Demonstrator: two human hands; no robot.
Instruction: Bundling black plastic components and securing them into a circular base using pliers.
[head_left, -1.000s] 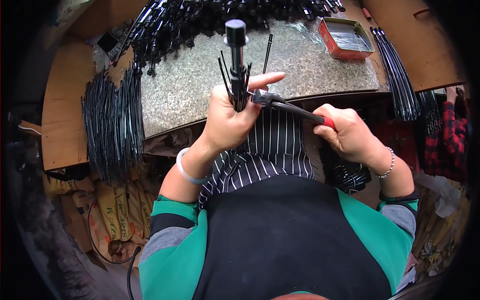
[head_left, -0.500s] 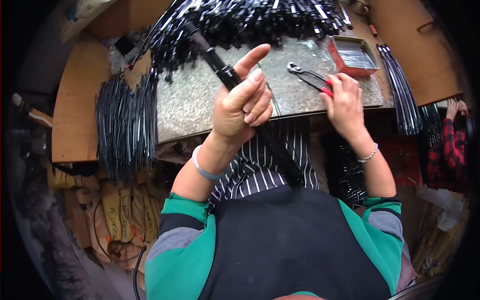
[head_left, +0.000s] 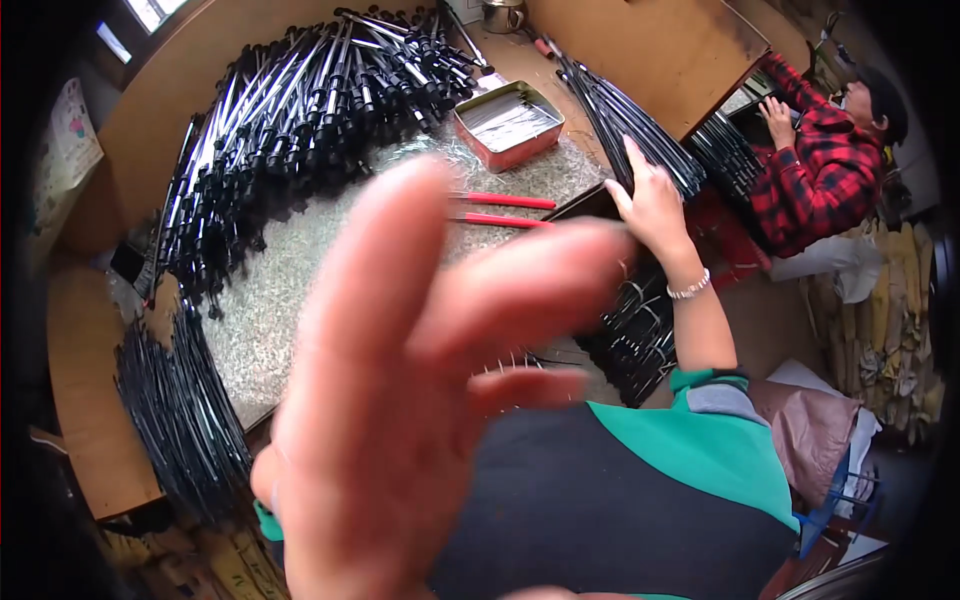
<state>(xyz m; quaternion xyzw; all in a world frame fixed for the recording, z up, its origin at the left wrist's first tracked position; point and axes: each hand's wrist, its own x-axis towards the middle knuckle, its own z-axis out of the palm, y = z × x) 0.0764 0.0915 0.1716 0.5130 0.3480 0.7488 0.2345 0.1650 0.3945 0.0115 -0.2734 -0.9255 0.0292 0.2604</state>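
Observation:
My left hand is raised close to the camera, large and blurred. Its fingers are apart and nothing shows in them. Behind it the red-handled pliers lie on the speckled worktop; their jaws are hidden by the hand. My right hand reaches to the right side, thumb and index finger stretched out, at a bundle of thin black rods jutting over the table edge. Whether its curled fingers touch a rod cannot be made out. Beyond the pliers stands a red open tin full of thin pale sticks.
A large heap of black and silver rods covers the back of the worktop. More thin black rods hang over the left edge. A co-worker in a red checked shirt sits at the right, beyond a wooden panel.
My left hand has risen toward the camera, and the black rod it held is out of sight. My right hand has left the pliers and moved right to the rods. The view has turned right.

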